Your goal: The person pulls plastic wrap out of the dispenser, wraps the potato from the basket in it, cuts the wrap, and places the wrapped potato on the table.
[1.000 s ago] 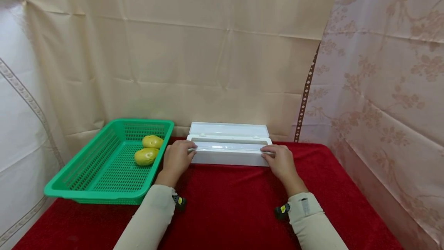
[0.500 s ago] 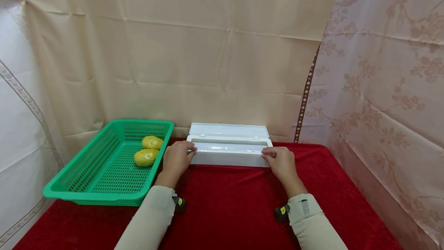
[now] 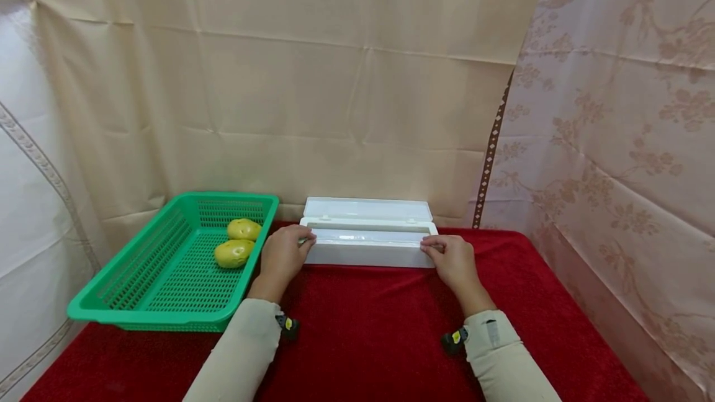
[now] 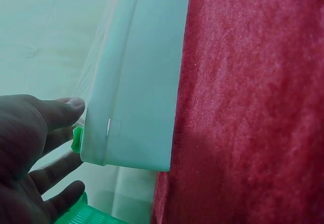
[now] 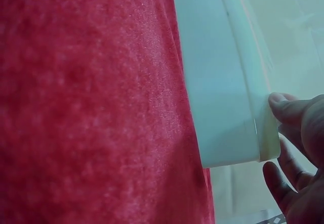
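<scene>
Red tablecloth (image 3: 368,334); film (image 3: 352,238) on box (image 3: 368,257), between pinching left hand (image 3: 283,255), right hand (image 3: 454,261).

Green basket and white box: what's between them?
In the head view, the left hand, over red cloth, lies between the green basket and the white box.

4 kinds counted in twos, 5 in ones, 1 count unsettled.
2 potatoes (image 3: 244,229) (image 3: 233,254), 2 hands (image 3: 282,258) (image 3: 455,263), 2 sleeves (image 3: 237,349) (image 3: 505,349) and 2 wrist cameras (image 3: 288,326) (image 3: 453,341) are seen; 1 green basket (image 3: 139,316), 1 white box (image 3: 368,256), 1 box lid (image 3: 367,208), 1 strip of clear film (image 3: 368,242) and 1 red cloth (image 3: 368,327) are logged. At least 2 drapes (image 3: 279,79) (image 3: 642,110) can be counted; whether the white stretch (image 3: 22,234) at left is a third can't be told.
</scene>
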`<state>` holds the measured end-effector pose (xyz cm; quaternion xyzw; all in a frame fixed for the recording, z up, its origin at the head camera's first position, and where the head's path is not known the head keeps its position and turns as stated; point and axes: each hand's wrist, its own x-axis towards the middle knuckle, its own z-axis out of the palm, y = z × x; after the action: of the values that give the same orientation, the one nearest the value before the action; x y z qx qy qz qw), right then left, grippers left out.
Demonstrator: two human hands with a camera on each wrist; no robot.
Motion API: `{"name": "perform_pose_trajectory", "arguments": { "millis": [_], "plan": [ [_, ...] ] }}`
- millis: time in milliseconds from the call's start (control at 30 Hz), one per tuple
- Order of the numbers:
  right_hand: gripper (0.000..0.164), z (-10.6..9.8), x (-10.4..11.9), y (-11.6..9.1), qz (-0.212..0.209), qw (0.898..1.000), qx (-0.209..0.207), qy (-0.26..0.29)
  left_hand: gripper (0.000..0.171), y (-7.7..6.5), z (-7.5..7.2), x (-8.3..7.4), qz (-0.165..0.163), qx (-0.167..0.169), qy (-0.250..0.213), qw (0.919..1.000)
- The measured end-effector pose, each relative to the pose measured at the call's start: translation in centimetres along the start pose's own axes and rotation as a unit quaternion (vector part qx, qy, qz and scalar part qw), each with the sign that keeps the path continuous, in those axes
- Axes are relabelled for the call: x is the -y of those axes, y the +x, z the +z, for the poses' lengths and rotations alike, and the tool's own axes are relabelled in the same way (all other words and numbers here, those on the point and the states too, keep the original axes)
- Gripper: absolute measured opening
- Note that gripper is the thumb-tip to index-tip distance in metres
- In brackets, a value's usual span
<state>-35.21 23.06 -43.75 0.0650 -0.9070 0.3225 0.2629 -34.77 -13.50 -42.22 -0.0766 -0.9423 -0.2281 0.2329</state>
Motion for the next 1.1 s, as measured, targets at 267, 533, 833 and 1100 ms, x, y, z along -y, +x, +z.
{"name": "perform_pose_trajectory", "arguments": {
  "millis": [267, 533, 833, 1100],
  "plan": [
    [0.009, -0.1, 0.3, -0.1, -0.008, 1.000, -0.011, -0.027, 0.013, 0.1, 0.0, -0.3, 0.010, -0.024, 0.019, 0.9995],
    [0.009, 0.0, 0.2, -0.3, -0.050, 0.996, -0.051, -0.053, 0.012, -0.1, 0.3, -0.4, 0.016, -0.057, 0.021, 0.9980],
    [0.013, -0.4, 0.3, 0.2, -0.038, 0.995, -0.053, -0.072, 0.011, 0.1, 0.1, -1.1, 0.012, -0.083, 0.005, 0.9965],
    [0.009, -0.8, 0.7, 1.6, -0.067, 0.992, -0.035, -0.102, 0.011, 1.3, -0.3, -1.5, -0.002, -0.060, 0.026, 0.9979]
  ]
}}
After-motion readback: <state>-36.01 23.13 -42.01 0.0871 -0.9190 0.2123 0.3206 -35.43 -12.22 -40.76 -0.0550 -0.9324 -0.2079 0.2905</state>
